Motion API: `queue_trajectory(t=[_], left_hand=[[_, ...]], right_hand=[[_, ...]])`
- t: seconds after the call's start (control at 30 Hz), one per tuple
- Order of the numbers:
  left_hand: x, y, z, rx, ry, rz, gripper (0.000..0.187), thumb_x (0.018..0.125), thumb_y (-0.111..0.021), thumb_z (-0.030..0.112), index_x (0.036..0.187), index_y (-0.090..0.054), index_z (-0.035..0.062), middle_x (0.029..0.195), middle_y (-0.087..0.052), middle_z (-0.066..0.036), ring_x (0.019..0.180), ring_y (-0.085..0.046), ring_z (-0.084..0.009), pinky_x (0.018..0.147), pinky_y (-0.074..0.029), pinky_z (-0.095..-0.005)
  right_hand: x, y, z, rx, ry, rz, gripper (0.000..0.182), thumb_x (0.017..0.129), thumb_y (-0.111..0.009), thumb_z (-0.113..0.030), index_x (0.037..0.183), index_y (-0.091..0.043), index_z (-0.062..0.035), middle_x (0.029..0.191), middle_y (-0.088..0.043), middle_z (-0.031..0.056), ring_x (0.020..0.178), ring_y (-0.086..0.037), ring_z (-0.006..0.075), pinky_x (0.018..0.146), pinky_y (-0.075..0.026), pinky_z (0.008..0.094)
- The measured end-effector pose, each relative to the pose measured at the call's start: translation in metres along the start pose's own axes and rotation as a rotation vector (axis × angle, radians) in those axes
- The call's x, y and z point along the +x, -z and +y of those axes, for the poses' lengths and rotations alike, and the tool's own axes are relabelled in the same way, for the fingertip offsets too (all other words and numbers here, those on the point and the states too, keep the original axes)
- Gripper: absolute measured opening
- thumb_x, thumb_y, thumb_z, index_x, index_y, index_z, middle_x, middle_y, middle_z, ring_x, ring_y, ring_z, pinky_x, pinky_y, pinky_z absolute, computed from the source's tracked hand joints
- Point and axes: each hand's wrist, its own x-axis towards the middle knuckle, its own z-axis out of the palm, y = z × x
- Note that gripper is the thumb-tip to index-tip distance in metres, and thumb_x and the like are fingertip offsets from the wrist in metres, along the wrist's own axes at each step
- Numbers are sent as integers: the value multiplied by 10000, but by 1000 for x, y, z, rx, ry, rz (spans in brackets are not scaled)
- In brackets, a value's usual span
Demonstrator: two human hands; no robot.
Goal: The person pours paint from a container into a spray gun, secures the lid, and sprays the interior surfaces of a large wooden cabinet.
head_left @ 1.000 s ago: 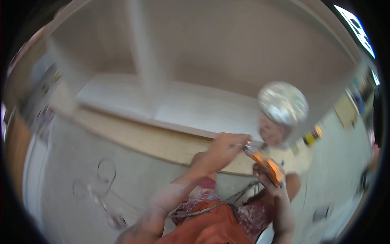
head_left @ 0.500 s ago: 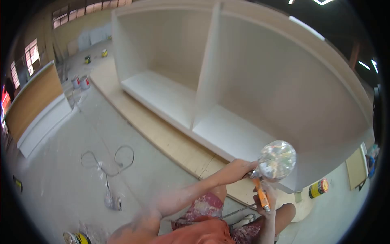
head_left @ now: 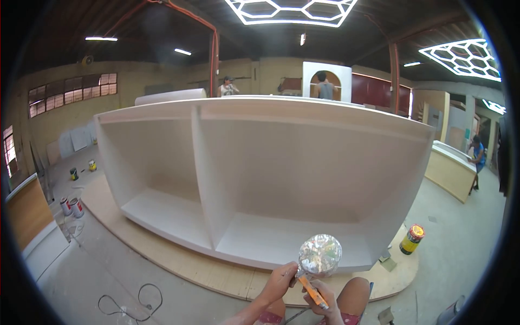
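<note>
A spray gun with an orange handle (head_left: 315,294) is held up before the cabinet, and its round cup (head_left: 320,254) on top is covered in crinkled foil. Wrapped round the handle is my right hand (head_left: 329,303). The closed fingers of my left hand (head_left: 283,280) are at the gun's metal body, just below the cup; the exact part they grip is hidden. Behind both hands stands a large white cabinet (head_left: 292,168), open at the front, with an upright divider (head_left: 203,179) between its two compartments.
Under the cabinet lies a wooden platform (head_left: 238,283). A yellow-and-red can (head_left: 413,239) stands on its right part. At left are paint cans (head_left: 76,208) and a looped cable (head_left: 149,303). Further off, a person in blue (head_left: 478,154) is beside a wooden counter (head_left: 449,173).
My view has tilted up and turned right, bringing the ceiling lights and other people into sight. Both hands still hold the spray gun in front of the cabinet.
</note>
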Motion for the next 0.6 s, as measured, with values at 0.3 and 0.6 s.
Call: queue_trajectory(t=[0.3, 0.6], left_hand=[[-6, 9, 14, -135, 89, -63, 376, 1083, -381, 256, 822, -530, 30, 676, -437, 13, 595, -384, -74, 546, -340, -246], [-10, 17, 16, -123, 42, -84, 385, 1083, -391, 271, 892, -577, -6, 680, -457, 1, 591, -402, -83, 550, -356, -242]], right_hand=[[-17, -25, -16, -64, -57, 137, 269, 884, -724, -175, 1088, -626, -29, 956, -696, 81, 843, -680, 224, 755, -529, 321], [-24, -39, -15, -91, -114, 129, 341, 895, -717, -234, 1161, -626, -41, 1012, -704, 84, 904, -678, 215, 811, -524, 315]])
